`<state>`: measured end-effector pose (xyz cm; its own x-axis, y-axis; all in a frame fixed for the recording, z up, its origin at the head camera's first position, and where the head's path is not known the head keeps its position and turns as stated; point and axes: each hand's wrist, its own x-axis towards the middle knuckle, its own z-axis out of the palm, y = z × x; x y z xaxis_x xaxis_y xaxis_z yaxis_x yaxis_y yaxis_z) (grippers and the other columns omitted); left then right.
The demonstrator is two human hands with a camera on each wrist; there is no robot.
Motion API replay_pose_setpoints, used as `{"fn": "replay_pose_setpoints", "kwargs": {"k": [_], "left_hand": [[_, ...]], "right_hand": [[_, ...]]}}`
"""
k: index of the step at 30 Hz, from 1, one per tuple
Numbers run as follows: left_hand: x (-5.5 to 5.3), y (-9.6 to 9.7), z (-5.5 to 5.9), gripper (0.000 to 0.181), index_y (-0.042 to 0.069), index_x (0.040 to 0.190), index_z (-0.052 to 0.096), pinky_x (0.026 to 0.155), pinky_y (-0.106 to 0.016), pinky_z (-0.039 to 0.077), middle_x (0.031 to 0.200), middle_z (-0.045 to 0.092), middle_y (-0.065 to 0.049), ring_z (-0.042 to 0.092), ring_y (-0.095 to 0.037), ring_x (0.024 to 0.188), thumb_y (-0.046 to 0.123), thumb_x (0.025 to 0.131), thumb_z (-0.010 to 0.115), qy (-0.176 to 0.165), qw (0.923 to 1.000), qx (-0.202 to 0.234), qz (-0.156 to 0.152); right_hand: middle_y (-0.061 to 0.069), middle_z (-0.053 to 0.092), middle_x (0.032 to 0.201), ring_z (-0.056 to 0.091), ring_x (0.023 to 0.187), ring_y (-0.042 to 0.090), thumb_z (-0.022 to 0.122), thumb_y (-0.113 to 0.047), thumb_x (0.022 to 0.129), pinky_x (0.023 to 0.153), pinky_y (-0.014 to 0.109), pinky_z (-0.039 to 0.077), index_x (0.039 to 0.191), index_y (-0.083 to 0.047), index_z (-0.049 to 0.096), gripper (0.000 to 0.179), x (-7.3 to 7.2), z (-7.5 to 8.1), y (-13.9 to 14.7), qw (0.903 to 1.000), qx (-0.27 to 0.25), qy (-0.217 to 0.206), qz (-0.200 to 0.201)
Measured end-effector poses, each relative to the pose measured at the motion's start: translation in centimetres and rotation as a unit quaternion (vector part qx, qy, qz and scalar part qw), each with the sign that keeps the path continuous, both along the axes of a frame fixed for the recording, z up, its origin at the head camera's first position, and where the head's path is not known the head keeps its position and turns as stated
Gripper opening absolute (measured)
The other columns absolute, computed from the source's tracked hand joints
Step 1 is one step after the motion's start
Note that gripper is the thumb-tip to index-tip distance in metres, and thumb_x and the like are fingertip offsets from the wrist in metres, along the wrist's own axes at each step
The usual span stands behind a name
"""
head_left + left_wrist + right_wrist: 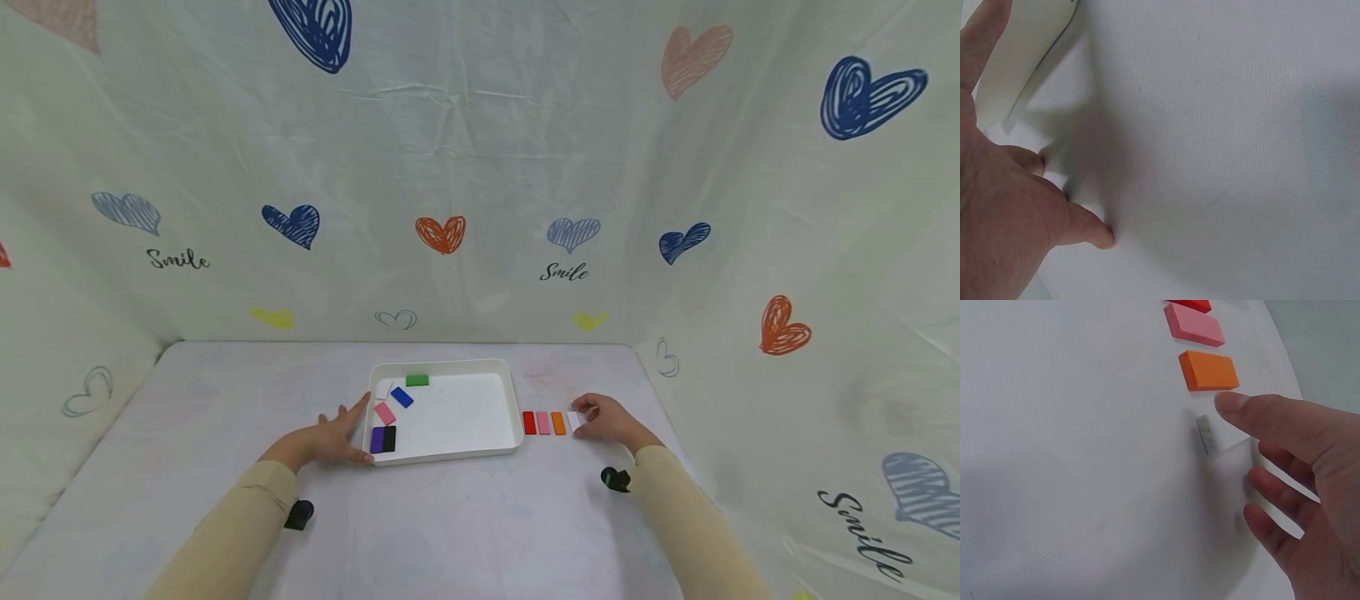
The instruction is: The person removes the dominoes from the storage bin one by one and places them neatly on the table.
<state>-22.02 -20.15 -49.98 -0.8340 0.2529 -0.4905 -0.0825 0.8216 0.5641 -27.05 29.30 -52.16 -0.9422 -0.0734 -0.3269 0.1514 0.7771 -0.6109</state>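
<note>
White fabric printed with hearts and "Smile" lettering hangs as a backdrop behind a table covered in pale cloth. On it is set a shallow white tray; green, blue, purple and black blocks, plus one pink and one white, are seen in its left part.

Outside the tray's right wall, a row is laid out: red block, outer pink block, orange block, outer white block. This last piece is lying flat at the row's right end, beneath the right hand. Thumb and fingers are held apart about it; whether the pinch is closed cannot be told. Left hand is spread at the tray's left wall, nothing being held.

Handling (judged): the outer white block is expected to be light and fairly stiff, possibly dented by hard squeezing. It is best taken by opposite edges, thumb against fingers; its low profile leaves little side to be gripped.

Clearance: narrow gaps separate the row's pieces, so the orange block could be nudged. Red block is placed just beside the tray wall. Table's right edge is near the right forearm. More open room is offered by the tray's middle and right floor, past the raised rim, and by the cloth between the forearms.
</note>
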Motion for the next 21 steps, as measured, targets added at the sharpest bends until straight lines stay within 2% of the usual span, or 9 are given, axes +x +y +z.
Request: {"fn": "replay_pose_setpoints", "kwargs": {"k": [11,21], "left_hand": [[-0.1,-0.4,-0.5,0.123,0.01,0.156,-0.002,0.097,-0.081,0.005,0.151,-0.005,-0.041,-0.008,-0.068,0.131,0.046,0.074,0.082,-0.001,1.0,-0.003,-0.002],[-0.1,-0.2,-0.2,0.122,0.012,0.156,-0.002,0.097,-0.081,0.005,0.152,-0.006,-0.039,-0.011,-0.066,0.132,0.046,0.075,0.082,-0.006,1.0,-0.003,0.0]], "right_hand": [[0.008,0.06,0.118,0.054,0.102,0.025,0.076,-0.005,0.083,0.085,0.037,0.054,0.126,-0.007,0.06,0.046,-0.3,2.2,-2.7,0.9979,-0.037,0.008,0.053],[0.013,0.061,0.12,0.056,0.102,0.026,0.076,-0.008,0.084,0.083,0.037,0.054,0.126,-0.002,0.06,0.046,-0.3,3.6,-5.8,0.9911,-0.069,0.017,0.112]]}}
